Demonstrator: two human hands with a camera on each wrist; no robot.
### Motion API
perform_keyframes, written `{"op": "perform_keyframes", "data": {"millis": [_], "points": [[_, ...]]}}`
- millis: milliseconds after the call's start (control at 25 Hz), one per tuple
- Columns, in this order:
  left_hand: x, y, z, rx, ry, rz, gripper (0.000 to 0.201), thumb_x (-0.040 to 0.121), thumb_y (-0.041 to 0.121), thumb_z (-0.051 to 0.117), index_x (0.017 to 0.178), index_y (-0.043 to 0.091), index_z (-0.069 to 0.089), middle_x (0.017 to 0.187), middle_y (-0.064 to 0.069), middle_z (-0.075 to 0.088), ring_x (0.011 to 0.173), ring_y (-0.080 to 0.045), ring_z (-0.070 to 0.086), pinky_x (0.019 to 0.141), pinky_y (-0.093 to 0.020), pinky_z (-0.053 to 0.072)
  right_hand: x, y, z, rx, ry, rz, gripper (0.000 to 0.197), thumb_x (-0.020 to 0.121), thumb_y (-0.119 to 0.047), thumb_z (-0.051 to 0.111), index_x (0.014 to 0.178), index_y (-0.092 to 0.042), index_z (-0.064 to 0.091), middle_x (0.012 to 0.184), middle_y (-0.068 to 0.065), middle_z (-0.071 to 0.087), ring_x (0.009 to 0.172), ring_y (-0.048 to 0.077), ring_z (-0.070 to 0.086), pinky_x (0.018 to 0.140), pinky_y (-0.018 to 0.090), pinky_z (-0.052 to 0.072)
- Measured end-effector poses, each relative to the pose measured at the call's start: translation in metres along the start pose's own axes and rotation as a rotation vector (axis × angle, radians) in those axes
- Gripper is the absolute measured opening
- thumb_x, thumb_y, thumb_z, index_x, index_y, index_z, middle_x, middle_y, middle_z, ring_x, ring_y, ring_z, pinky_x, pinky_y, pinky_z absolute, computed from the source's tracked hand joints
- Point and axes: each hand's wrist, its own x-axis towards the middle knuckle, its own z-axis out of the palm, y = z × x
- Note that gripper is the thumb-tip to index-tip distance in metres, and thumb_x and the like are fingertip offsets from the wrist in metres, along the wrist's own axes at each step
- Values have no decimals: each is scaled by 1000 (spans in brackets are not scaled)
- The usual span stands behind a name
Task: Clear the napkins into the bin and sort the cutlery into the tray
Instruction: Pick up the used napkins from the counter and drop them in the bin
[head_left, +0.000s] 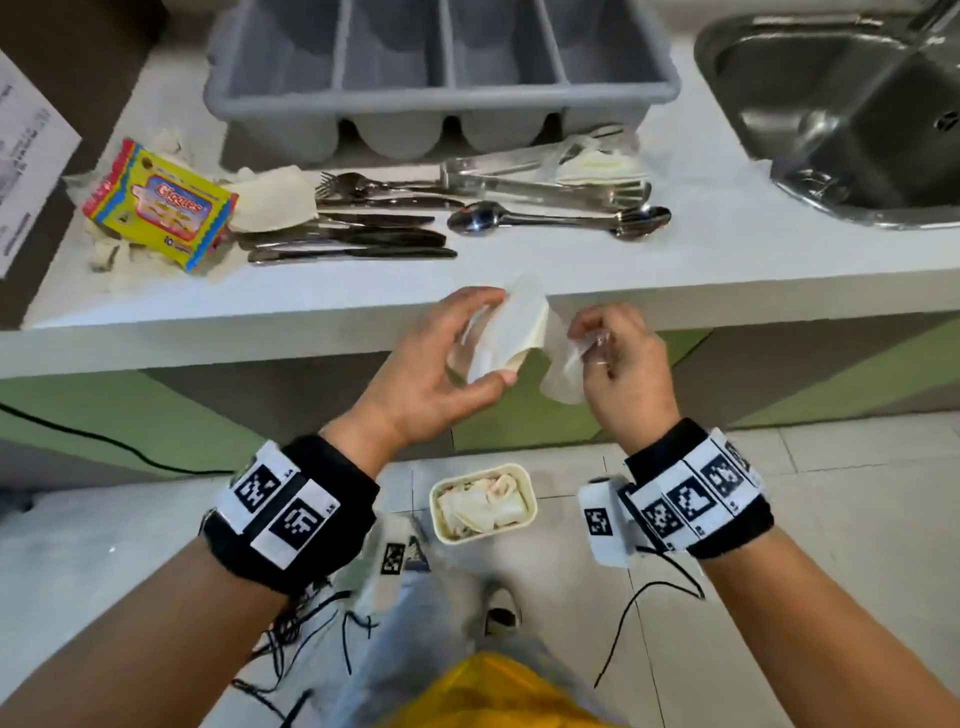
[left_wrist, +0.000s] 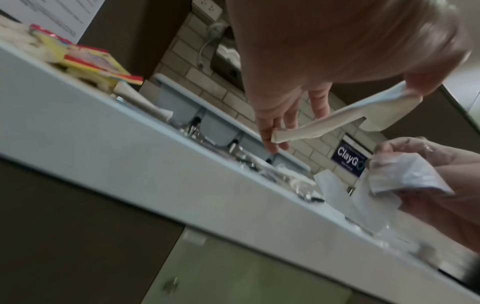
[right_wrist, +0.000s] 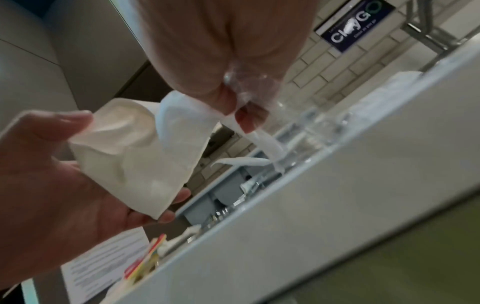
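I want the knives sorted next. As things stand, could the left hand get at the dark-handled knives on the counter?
Probably not yet: nothing blocks the way to the knives, but the left hand holds a napkin, so its grip is occupied until that goes in the bin.

You are standing at the counter (head_left: 519, 280) with the tray (head_left: 441, 78) sitting at its back, the cutlery (head_left: 363, 223) lying just before it and the sink (head_left: 841, 114) lying to the right. The bin (head_left: 483, 504) is sitting on the floor below your hands, napkins (head_left: 483, 501) lying inside.
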Motion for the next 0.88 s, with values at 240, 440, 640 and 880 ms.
{"op": "perform_keyframes", "data": {"millis": [240, 440, 640, 880], "points": [[-40, -90, 77, -80, -65, -313, 66, 66, 50, 54, 125, 21, 52, 115, 7, 54, 103, -8, 52, 87, -16, 39, -65, 89, 57, -29, -197, 308, 27, 77, 21, 45, 88, 3, 62, 95, 7, 53, 84, 15, 52, 72, -3, 40], [-53, -205, 138, -216, -100, -633, 35, 86, 22, 63, 119, 17, 56, 108, -4, 61, 73, 2, 61, 82, -18, 46, -113, 182, 137, -85, -288, 468, 31, 78, 18, 39, 88, 1, 64, 99, 21, 56, 89, 29, 56, 80, 22, 42], [-56, -308, 200, -188, -185, -852, 33, 90, 25, 56, 121, 15, 56, 111, -4, 58, 91, -14, 56, 81, -20, 36, -155, 261, 218, -118, -453, 635, 36, 78, 18, 36, 90, 1, 65, 96, 6, 36, 97, 31, 53, 87, 15, 34], [-59, -397, 242, -208, -208, -981, 30, 90, 33, 53, 116, 19, 58, 106, -3, 60, 96, -19, 54, 83, -26, 38, -167, 334, 287, -63, -594, 750, 30, 81, 9, 40, 91, -3, 65, 94, 2, 40, 94, 23, 47, 88, 23, 35]]}}
